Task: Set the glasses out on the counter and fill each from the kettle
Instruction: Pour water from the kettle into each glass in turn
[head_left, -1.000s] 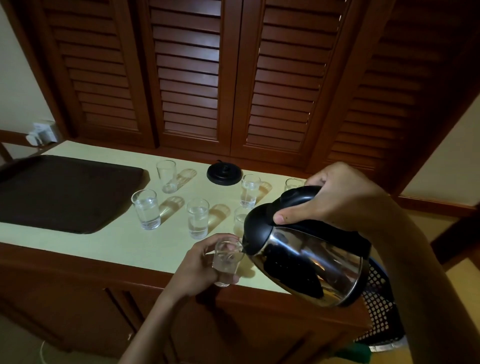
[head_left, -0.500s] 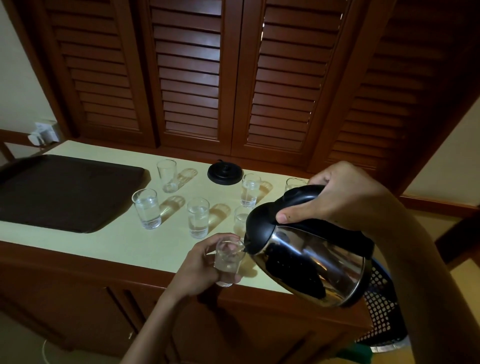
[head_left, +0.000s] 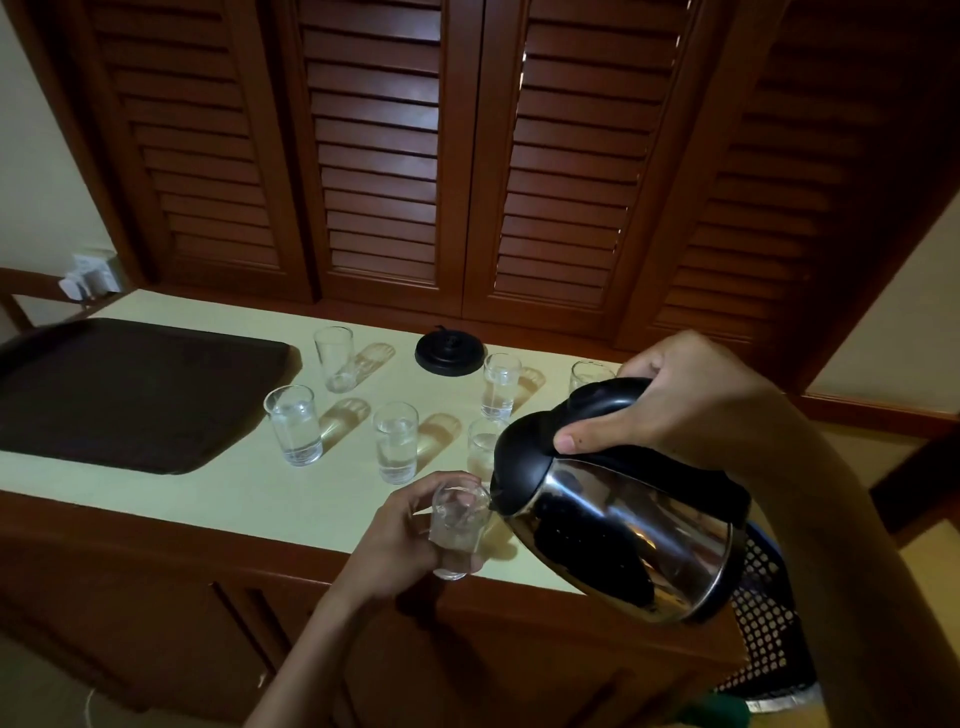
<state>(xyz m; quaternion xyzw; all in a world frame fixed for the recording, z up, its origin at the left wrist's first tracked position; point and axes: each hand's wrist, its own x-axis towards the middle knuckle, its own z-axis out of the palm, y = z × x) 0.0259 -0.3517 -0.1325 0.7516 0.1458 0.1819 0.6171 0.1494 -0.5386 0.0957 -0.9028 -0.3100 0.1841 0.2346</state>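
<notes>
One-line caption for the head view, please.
Right hand tips a steel kettle into a small glass held by the left hand at the counter edge.

Seven glasses — one held (head_left: 457, 525), six standing on the counter (head_left: 156, 499) ( (head_left: 293, 425), (head_left: 333, 358), (head_left: 396, 441), (head_left: 501, 385), (head_left: 482, 446), (head_left: 589, 375)) — one kettle (head_left: 623, 512), one kettle base (head_left: 449, 354), one tray (head_left: 124, 389), two hands ( (head_left: 397, 545), (head_left: 675, 400)).

Dim room; dark louvred wooden shutters (head_left: 467, 156), cream wall (head_left: 893, 322), wooden cabinet front (head_left: 156, 597).
</notes>
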